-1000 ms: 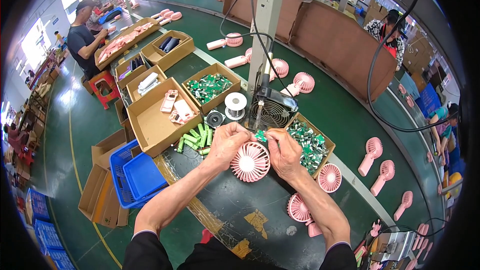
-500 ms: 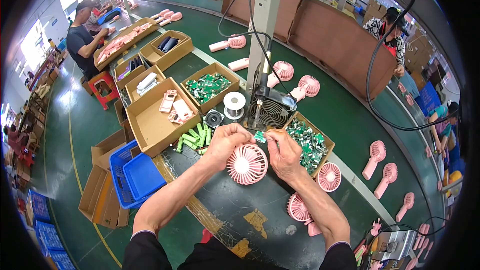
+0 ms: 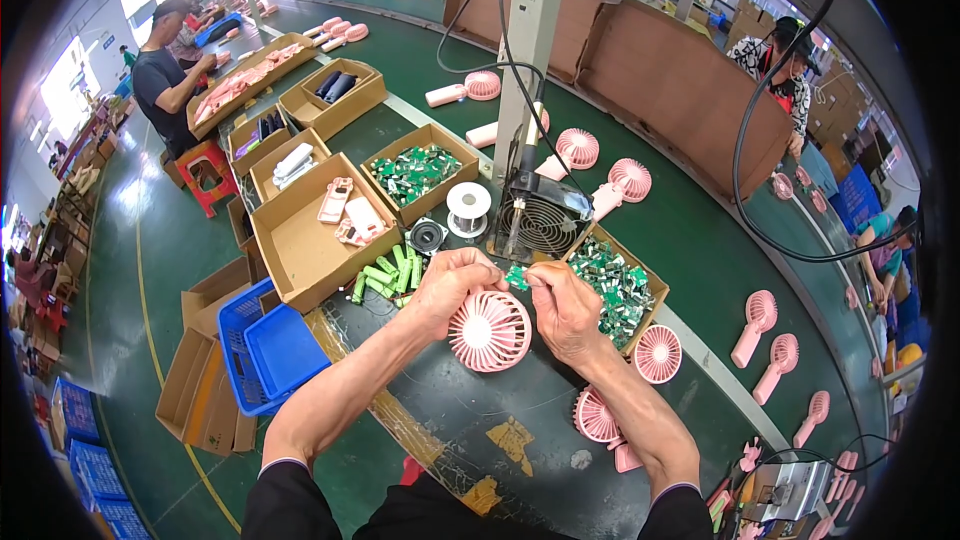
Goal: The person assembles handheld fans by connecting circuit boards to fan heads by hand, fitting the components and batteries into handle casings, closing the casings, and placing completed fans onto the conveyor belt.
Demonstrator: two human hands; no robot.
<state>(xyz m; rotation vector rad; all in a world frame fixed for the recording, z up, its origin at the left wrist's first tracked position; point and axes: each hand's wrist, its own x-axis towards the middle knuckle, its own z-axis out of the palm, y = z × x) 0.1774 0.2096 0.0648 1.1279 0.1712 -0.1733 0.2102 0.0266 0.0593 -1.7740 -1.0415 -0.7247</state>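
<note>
Between my two hands is a small green circuit board [image 3: 516, 277]. My right hand [image 3: 566, 308] is closed, its thumb and finger pinching the board's right side. My left hand [image 3: 452, 292] is closed too, fingertips pressed together at the board's left side; what they grip is hidden. Just below the fingers a round pink fan head [image 3: 490, 332] faces up, beside my left hand; any handle is out of sight. More pink fans, one upright [image 3: 658, 354] and one partly under my right forearm [image 3: 597, 414], lie to the right.
Past my hands stand a solder spool [image 3: 468, 210], a soldering iron [image 3: 518, 210] and a black fan unit [image 3: 548, 225]. Boxes of circuit boards [image 3: 420, 175] [image 3: 612, 290], green battery cells [image 3: 390, 275] and a blue basket [image 3: 245, 340] surround the bench. Pink fans lie on the green belt [image 3: 690, 240].
The circuit board and my right fingers have shifted slightly left. The fan head has turned a little and moved slightly left. Fans on the belt beyond have moved to the right.
</note>
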